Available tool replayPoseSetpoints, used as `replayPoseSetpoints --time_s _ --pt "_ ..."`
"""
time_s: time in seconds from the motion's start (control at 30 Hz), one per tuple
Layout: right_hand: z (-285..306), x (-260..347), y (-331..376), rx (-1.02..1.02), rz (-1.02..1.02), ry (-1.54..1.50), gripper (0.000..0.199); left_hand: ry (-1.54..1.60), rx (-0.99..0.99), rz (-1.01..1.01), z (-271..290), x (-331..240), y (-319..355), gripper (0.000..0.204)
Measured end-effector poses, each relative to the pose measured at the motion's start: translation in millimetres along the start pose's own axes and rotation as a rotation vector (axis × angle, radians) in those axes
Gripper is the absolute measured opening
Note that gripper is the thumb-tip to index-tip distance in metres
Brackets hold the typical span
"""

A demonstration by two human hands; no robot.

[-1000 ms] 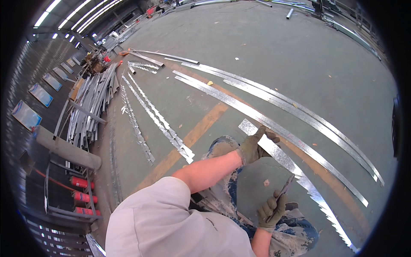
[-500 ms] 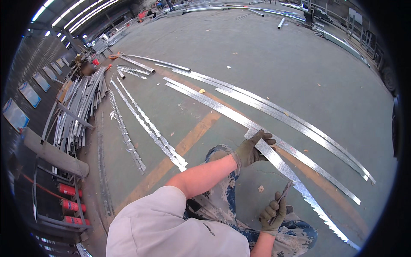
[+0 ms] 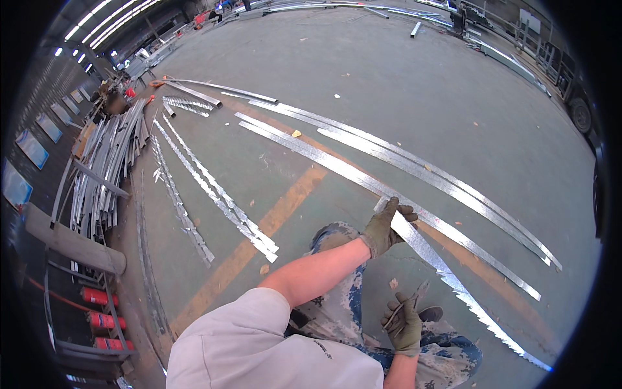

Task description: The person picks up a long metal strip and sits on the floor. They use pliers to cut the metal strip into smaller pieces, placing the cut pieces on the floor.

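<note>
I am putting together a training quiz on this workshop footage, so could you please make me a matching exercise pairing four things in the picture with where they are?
Things:
1. shiny metal strip with a jagged cut edge
2. grey metal snips
3. red cylinders
4. heap of long grey metal profiles

Places:
A. low at the left edge, in a rack
B. gripped at its near end by the gloved left hand
C. piled on the floor at the left
D. held in the gloved right hand

Pairs: 1-B, 2-D, 3-A, 4-C
</note>
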State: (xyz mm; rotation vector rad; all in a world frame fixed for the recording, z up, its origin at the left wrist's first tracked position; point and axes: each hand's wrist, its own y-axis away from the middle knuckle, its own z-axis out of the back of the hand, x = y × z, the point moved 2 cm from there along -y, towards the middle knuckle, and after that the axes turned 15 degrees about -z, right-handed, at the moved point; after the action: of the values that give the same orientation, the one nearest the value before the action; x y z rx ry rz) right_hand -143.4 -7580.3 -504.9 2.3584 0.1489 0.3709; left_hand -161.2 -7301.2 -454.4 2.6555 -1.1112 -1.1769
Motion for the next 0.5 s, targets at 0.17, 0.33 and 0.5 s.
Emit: replayPoseSetpoints --time_s 0.17,0.33,0.5 --pt "-32.2 7.3 6.0 -0.133 0.034 0.254 0.041 -0.023 0.014 -0.027 -1.5 1.9 0.1 0.058" --pt "-40.1 7.0 -2.0 -0.136 0.023 0.259 0.033 -0.009 -0.060 0.007 6.3 10.9 -12.9 0.054" --pt "-39.3 2.9 -5.0 -0.162 0.013 0.272 0.032 0.011 -0.073 0.026 9.1 13.9 -17.8 0.050"
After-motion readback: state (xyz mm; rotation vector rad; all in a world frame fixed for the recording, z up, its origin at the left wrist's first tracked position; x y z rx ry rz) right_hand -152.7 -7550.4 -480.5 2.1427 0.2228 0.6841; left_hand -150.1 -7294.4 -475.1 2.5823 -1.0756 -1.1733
